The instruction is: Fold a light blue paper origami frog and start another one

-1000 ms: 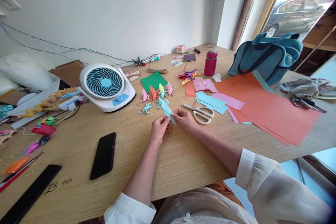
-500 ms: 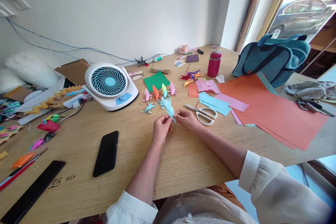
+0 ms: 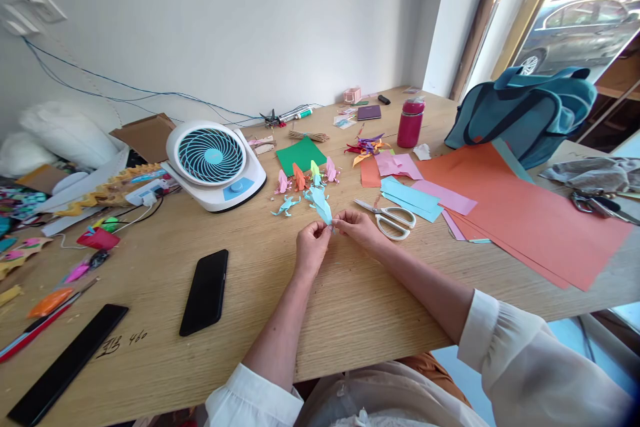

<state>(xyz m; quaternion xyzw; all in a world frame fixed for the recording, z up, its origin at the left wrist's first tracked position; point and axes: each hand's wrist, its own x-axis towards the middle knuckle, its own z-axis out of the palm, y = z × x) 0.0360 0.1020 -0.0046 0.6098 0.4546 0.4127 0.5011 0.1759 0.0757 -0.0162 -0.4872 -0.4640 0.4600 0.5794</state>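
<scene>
A folded light-blue paper piece (image 3: 321, 205) points away from me, its near end pinched between both hands. My left hand (image 3: 312, 247) has thumb and fingers closed on it from the left. From the right, my right hand (image 3: 354, 224) pinches the same end, its fingertips close to the left ones. Just beyond stand small folded paper figures: an orange one (image 3: 299, 177), a pale green one (image 3: 315, 173) and pink ones (image 3: 331, 170). A blue paper figure (image 3: 286, 205) lies to their left front. White-handled scissors (image 3: 395, 221) rest right of my hands.
A white fan (image 3: 215, 167) stands at left behind a black phone (image 3: 204, 292). Blue strips (image 3: 411, 198) and large orange sheets (image 3: 525, 213) lie at right, near a red bottle (image 3: 411, 123) and a teal bag (image 3: 510, 117). Green paper (image 3: 301, 155) lies at the back.
The view has shifted slightly. The end of the blue paper below my fingertips shows less now, and my left fingers sit closer to the right ones. Both hands still pinch the paper.
</scene>
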